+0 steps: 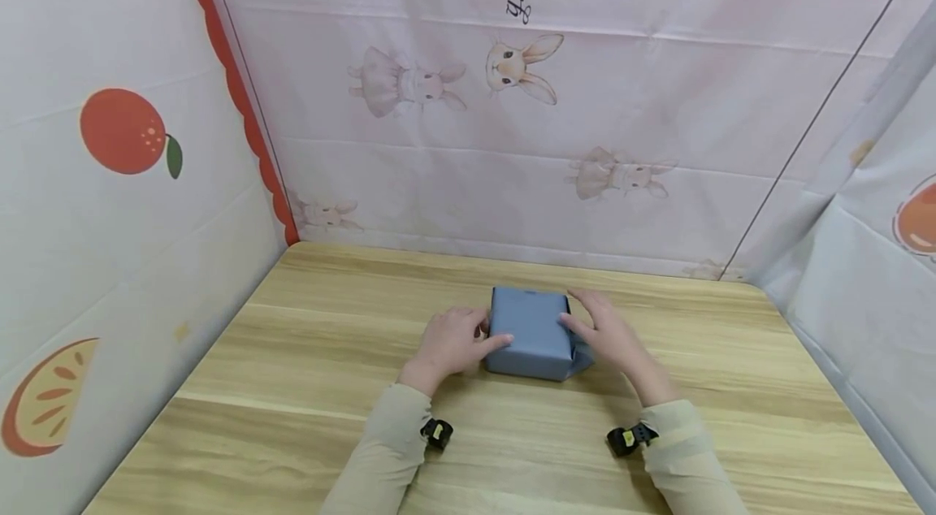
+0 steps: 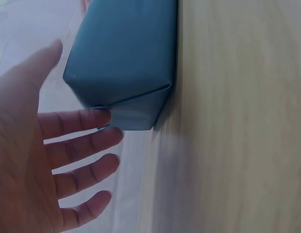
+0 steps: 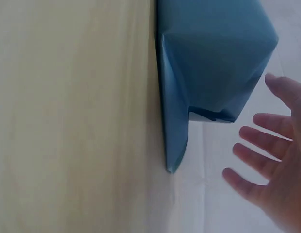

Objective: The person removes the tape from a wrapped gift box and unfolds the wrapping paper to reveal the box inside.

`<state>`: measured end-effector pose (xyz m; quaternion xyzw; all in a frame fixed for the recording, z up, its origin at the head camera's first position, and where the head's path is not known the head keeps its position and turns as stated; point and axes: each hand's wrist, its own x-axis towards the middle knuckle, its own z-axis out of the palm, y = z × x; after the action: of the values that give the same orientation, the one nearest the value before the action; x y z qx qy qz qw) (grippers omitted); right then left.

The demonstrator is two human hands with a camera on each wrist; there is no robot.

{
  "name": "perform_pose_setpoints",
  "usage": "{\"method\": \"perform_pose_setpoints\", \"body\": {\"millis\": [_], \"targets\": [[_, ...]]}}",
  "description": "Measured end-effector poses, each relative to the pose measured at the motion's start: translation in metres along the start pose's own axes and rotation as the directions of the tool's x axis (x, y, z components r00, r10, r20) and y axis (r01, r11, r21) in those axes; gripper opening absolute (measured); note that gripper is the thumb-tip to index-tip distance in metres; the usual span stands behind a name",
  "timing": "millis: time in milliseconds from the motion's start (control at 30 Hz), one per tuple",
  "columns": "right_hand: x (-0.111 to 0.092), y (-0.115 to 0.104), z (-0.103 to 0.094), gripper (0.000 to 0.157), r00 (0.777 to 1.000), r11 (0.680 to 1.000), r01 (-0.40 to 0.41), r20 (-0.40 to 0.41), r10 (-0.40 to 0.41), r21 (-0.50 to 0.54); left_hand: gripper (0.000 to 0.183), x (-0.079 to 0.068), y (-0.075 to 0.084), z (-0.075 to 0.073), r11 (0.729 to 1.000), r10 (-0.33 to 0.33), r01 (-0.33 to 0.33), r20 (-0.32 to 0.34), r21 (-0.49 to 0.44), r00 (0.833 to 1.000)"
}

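A box wrapped in blue paper (image 1: 532, 326) lies on the wooden table in front of me. My left hand (image 1: 455, 343) is at its left end, fingers spread and slightly bent. In the left wrist view the index fingertip reaches the folded end (image 2: 135, 109), and the thumb stands out beside the box. On the other side, my right hand (image 1: 610, 336) is held with its fingers apart near the right end. A loose paper flap (image 3: 174, 141) sticks out there along the table, as the right wrist view shows. Nothing is gripped by either hand.
The wooden table (image 1: 307, 352) runs back to a wall hung with a rabbit-print cloth (image 1: 453, 125). More printed cloth (image 1: 132, 239) stands along the left side, and another sheet (image 1: 870, 255) hangs at the right. Each wrist carries a small black camera.
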<state>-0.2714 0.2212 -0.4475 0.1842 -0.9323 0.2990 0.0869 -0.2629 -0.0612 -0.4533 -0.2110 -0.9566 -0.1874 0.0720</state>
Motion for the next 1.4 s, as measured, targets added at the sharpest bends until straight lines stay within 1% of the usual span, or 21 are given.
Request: {"method": "perform_pose_setpoints", "body": {"millis": [67,167,367,500,667,833,967,1133,1233,1333,1400], "targets": [[0.001,0.002,0.003,0.063,0.999,0.999,-0.021,0.048,0.018,0.047,0.063,-0.001,-0.002,0.000,1.000,0.006,-0.006,0.013,-0.013,1.000],[0.001,0.004,0.008,0.065,0.997,0.997,-0.018,0.078,0.012,0.074,0.066,-0.002,-0.003,-0.001,0.999,0.010,-0.008,0.034,-0.044,0.999],[0.001,0.004,0.011,0.065,0.996,0.996,-0.025,0.092,0.018,0.082,0.063,-0.004,-0.005,-0.003,0.997,0.015,-0.011,0.053,-0.076,0.998],[0.000,0.005,0.010,0.066,0.994,0.997,-0.039,0.101,0.032,0.072,0.063,-0.005,-0.007,-0.002,0.996,0.002,0.003,0.063,-0.085,0.998],[-0.002,0.005,0.007,0.066,0.994,0.997,-0.046,0.099,0.040,0.067,0.065,-0.004,-0.010,-0.002,0.995,-0.019,0.024,0.059,-0.096,0.998],[-0.003,0.005,0.004,0.064,0.996,0.998,-0.038,0.085,0.033,0.053,0.061,-0.004,-0.014,-0.003,0.997,-0.036,0.038,0.024,-0.073,0.999],[-0.004,0.005,0.001,0.061,0.998,0.999,-0.025,0.057,0.023,0.026,0.051,-0.004,-0.015,-0.004,0.997,-0.050,0.048,-0.023,-0.057,0.999],[-0.005,0.005,0.000,0.055,0.999,1.000,-0.014,0.034,0.013,0.009,0.040,-0.003,-0.014,-0.004,0.996,-0.080,0.076,-0.093,-0.045,0.992],[-0.005,0.004,0.001,0.050,1.000,1.000,-0.008,0.031,0.007,0.016,0.035,-0.002,-0.012,-0.002,0.997,-0.074,0.074,-0.132,-0.007,0.989],[-0.005,0.004,0.002,0.043,1.000,1.000,0.005,0.020,-0.005,0.016,0.028,-0.001,-0.010,0.000,0.998,-0.060,0.064,-0.140,0.021,0.988],[-0.004,0.004,0.002,0.037,1.000,1.000,0.014,0.012,-0.014,0.017,0.029,0.000,-0.008,0.002,0.998,-0.060,0.063,-0.137,0.020,0.989]]}}
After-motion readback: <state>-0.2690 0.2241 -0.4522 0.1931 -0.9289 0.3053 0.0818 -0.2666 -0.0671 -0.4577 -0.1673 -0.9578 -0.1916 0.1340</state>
